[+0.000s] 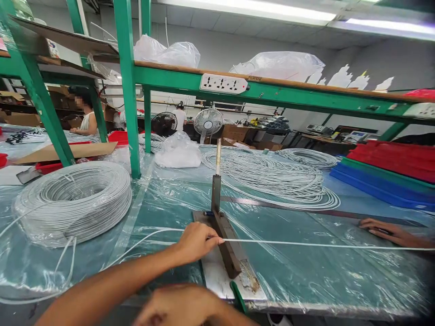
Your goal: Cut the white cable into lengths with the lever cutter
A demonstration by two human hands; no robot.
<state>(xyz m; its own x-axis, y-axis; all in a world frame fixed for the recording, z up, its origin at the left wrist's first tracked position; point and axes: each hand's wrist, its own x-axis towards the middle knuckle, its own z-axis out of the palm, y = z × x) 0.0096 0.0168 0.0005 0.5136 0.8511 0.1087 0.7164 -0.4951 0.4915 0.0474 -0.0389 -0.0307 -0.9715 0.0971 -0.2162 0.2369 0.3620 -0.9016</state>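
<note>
My left hand point(197, 242) reaches in from the lower left and pinches a white cable point(306, 244) right at a metal lever cutter point(222, 235). The cutter's handle point(217, 167) stands upright. From my fingers the cable runs taut to the right edge of the view. Behind my hand it trails left toward a big coil of grey-white cable point(73, 201). My right hand point(176, 308) is very close to the camera at the bottom edge. It is blurred, beside a green handle point(238, 296), and its fingers cannot be made out.
Another person's hand point(390, 233) lies flat at the far end of a long metal ruler point(288, 207). Loose cable loops point(275, 176), a plastic bag point(178, 151) and stacked red, green and blue trays point(390, 174) sit behind. Green shelf posts point(131, 113) stand on the plastic-covered table point(322, 280). Other people work at the back.
</note>
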